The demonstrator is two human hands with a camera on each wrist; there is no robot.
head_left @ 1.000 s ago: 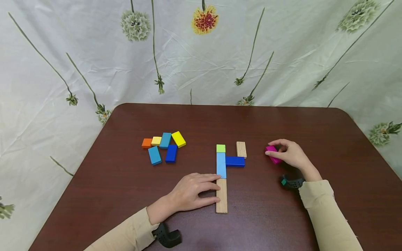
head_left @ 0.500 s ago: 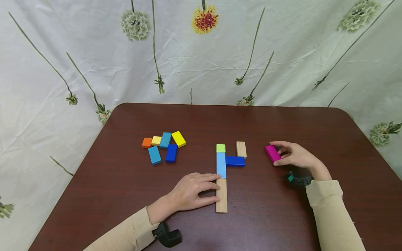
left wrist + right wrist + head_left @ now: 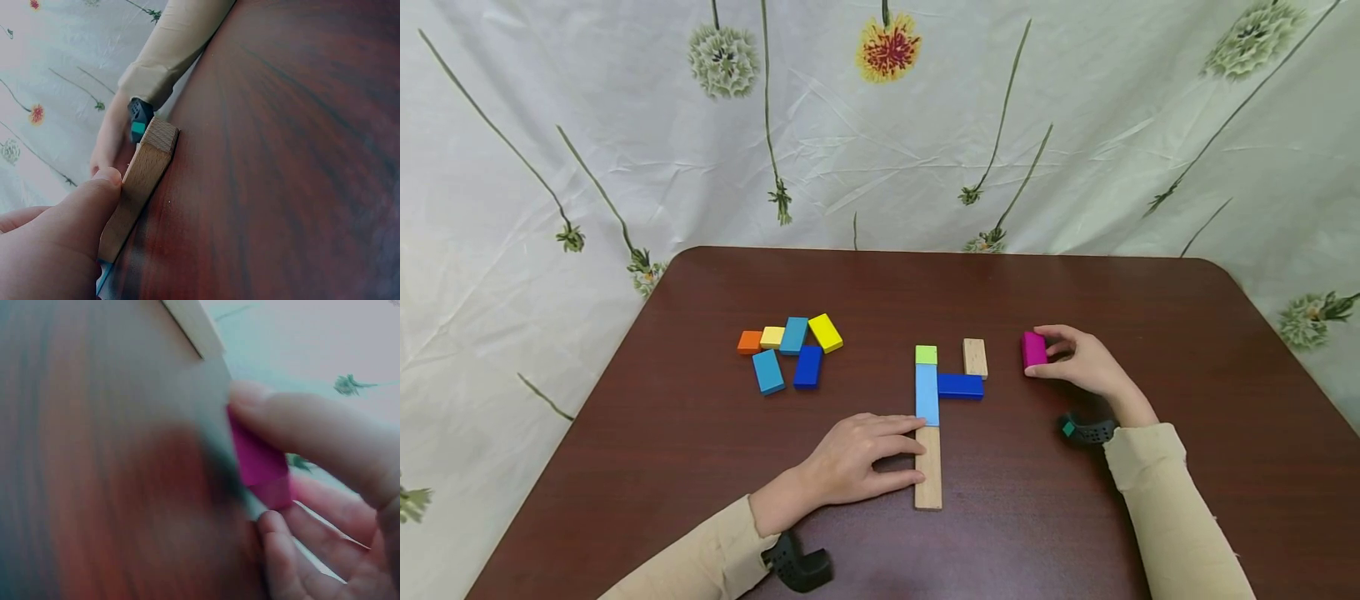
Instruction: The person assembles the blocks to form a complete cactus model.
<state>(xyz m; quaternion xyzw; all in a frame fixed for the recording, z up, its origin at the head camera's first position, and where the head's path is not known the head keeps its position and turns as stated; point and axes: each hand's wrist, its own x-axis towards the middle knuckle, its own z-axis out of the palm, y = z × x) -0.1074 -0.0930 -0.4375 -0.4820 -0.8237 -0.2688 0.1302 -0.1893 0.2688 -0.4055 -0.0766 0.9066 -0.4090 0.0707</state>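
Observation:
A magenta block is pinched between the thumb and fingers of my right hand on the right side of the table; the right wrist view shows the block in that grip. My left hand rests with extended fingers against a long plain wooden block, its thumb touching the block's side in the left wrist view. Above that lies a light blue block, topped by a small green block. A dark blue block sticks out rightward, and a short wooden block stands beyond its right end.
On the left of the brown table is a loose group: an orange block, a pale yellow block, two medium blue blocks, a dark blue block and a bright yellow block. A flowered cloth hangs behind.
My right hand first shifted slightly right, then moved left and a little away from me with the magenta block, which has turned more upright in view. The left hand stays put.

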